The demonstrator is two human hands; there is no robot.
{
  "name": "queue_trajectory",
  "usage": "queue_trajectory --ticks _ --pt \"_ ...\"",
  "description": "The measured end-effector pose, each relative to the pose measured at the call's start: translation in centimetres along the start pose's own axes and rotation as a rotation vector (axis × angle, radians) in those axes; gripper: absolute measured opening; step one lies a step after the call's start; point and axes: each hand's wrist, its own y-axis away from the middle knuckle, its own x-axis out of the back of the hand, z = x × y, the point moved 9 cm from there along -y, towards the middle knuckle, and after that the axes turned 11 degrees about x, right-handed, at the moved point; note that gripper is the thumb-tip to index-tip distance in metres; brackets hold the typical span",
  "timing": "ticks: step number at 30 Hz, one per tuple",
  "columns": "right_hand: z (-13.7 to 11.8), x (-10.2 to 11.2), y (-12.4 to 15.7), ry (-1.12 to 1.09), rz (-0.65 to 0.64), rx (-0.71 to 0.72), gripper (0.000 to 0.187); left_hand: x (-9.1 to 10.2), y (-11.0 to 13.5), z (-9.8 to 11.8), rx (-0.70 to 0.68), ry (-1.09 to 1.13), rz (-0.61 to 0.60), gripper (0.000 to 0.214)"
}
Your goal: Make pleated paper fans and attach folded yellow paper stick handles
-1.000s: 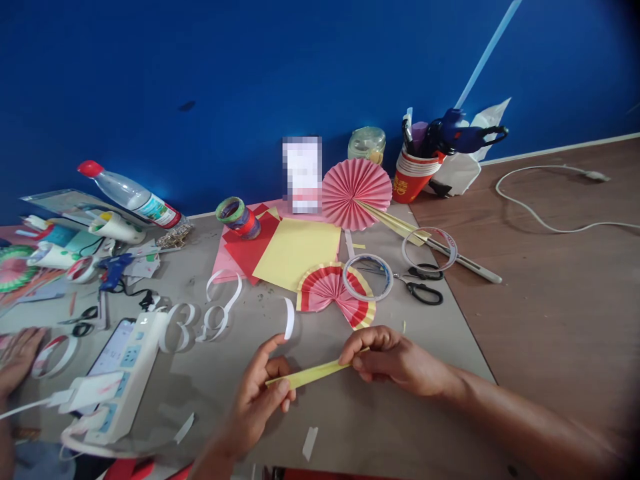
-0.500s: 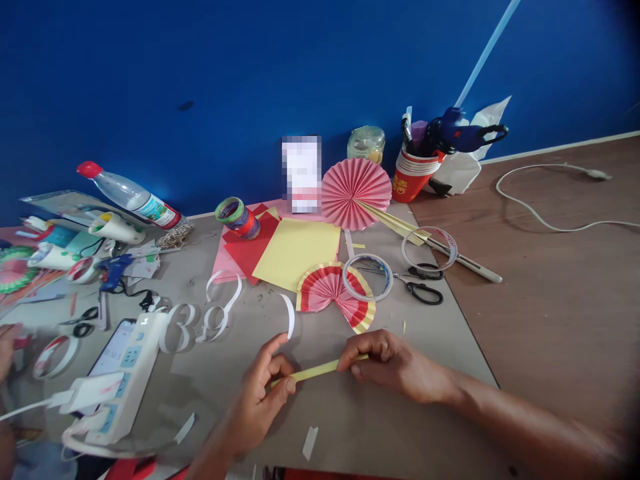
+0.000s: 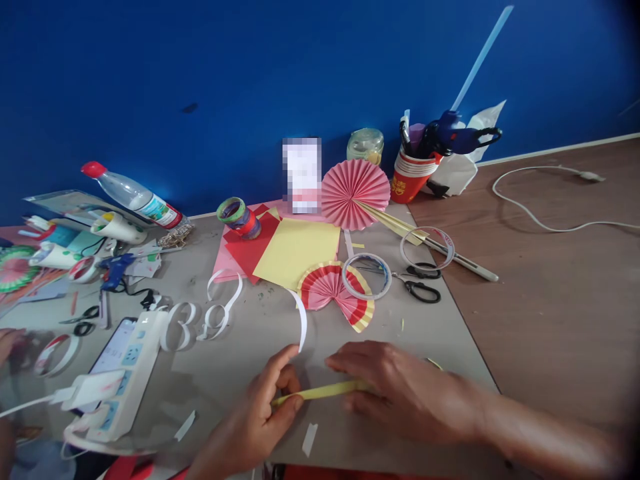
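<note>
My left hand (image 3: 265, 413) pinches one end of a narrow yellow paper strip (image 3: 325, 391) between thumb and fingers. From its index fingertip a curved white strip (image 3: 303, 320) rises toward the yellow sheet. My right hand (image 3: 410, 390) is closed loosely around the yellow strip, which passes between thumb and fingers; a yellow end shows behind the knuckles. The exact grip under that palm is hidden. Beyond both hands lies a pleated pink, red and yellow paper fan (image 3: 330, 293), with a tape roll (image 3: 345, 277) resting on its right side.
Black-handled scissors (image 3: 423, 291) and a second tape roll (image 3: 403, 257) lie to the right. A round pink fan (image 3: 355, 193) stands behind a yellow paper sheet (image 3: 300, 247). On the left are a power strip (image 3: 135, 367), curled white strips (image 3: 217, 320) and another person's hand (image 3: 9, 341).
My right hand has moved right and nearer, its fingers less tightly pinched and farther along the yellow strip. My left hand has shifted slightly right, the white strip moving with it.
</note>
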Motion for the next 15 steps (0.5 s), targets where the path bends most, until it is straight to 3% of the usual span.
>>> queue_trajectory --ticks 3,6,11,15 --pt "-0.3 -1.8 -0.4 0.012 -0.121 -0.060 0.027 -0.9 -0.2 0.4 -0.006 -0.004 -0.055 0.054" --pt "-0.1 -2.2 -0.4 0.029 -0.162 -0.111 0.015 -1.3 -0.3 0.4 0.004 -0.001 -0.080 0.054" --pt "-0.2 -2.3 -0.1 -0.036 -0.233 -0.126 0.021 -1.7 -0.2 0.1 0.024 0.035 -0.123 0.056" --pt "0.0 -3.2 -0.5 0.188 -0.312 -0.091 0.022 -2.1 -0.3 0.1 0.016 0.061 -0.139 0.056"
